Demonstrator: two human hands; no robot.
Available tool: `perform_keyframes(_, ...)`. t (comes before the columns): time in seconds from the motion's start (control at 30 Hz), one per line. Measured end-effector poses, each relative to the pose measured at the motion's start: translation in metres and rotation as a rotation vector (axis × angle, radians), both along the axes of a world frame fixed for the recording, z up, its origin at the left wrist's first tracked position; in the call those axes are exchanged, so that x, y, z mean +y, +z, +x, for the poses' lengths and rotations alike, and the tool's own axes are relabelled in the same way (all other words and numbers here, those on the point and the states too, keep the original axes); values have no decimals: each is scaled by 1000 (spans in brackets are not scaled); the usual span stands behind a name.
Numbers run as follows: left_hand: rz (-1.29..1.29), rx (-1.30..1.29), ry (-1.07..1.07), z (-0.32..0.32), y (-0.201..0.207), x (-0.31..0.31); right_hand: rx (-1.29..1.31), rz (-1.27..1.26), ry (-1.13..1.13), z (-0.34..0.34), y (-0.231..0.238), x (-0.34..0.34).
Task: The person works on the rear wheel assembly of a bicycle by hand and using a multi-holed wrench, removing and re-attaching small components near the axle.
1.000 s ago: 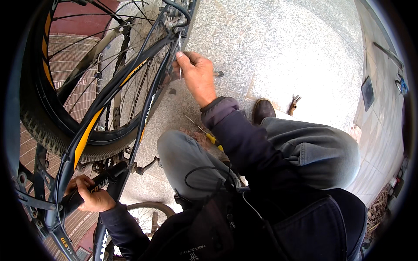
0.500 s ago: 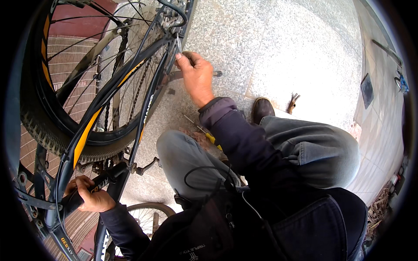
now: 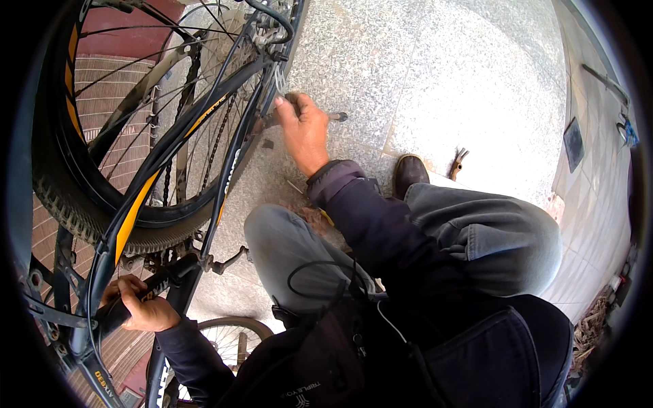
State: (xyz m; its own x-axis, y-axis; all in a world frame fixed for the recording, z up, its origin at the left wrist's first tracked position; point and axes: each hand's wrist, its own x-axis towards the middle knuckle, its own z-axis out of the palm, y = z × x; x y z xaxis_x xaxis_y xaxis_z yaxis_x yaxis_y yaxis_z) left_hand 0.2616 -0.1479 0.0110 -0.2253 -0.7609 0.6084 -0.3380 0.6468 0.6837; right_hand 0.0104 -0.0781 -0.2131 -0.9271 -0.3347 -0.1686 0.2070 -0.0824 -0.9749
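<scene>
A black and orange bicycle (image 3: 134, 212) lies tilted across the left side of the head view, its wheel with a knobbly tyre (image 3: 88, 228) toward the far left. My left hand (image 3: 141, 306) is closed round a thick black tube of its frame. Near the wheel's axle, my right hand (image 3: 304, 129) pinches the near end of a slim silvery metal piece (image 3: 280, 80). The piece is smeared by motion, so its exact kind and whether it touches the bicycle cannot be told. A kickstand (image 3: 337, 117) sticks out behind the right hand.
A yellow-handled screwdriver (image 3: 296, 186) lies partly hidden beneath my right sleeve. On the pale stone floor, a small brown tool with a forked end (image 3: 459, 164) rests beside my shoe (image 3: 410, 173). A second wheel (image 3: 235, 333) shows below, and a striped mat (image 3: 119, 88) lies under the bicycle.
My right hand has drawn slightly down and toward me with the silvery piece, its sleeve covering more of the screwdriver. My left hand stays where it was on the frame.
</scene>
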Motion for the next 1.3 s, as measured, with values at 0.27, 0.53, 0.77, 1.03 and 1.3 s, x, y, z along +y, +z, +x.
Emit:
perform_keyframes(0.27, -20, -1, 2, -2, -1, 3, 160, 80, -19, -16, -32, 6)
perform_keyframes(0.53, -13, 15, -13, 0, 0, 1, 247, 55, 31, -20, -31, 2)
perform_keyframes(0.77, -9, 24, -33, -1, -1, 1, 310, 77, -24, -25, -36, -5)
perform_keyframes(1.03, 0, 8, -38, -3, 2, 0, 544, 69, -67, -38, -36, -15)
perform_keyframes(1.3, 0, 19, -15, -1, -1, 3, 523, 103, -43, -35, -45, -16)
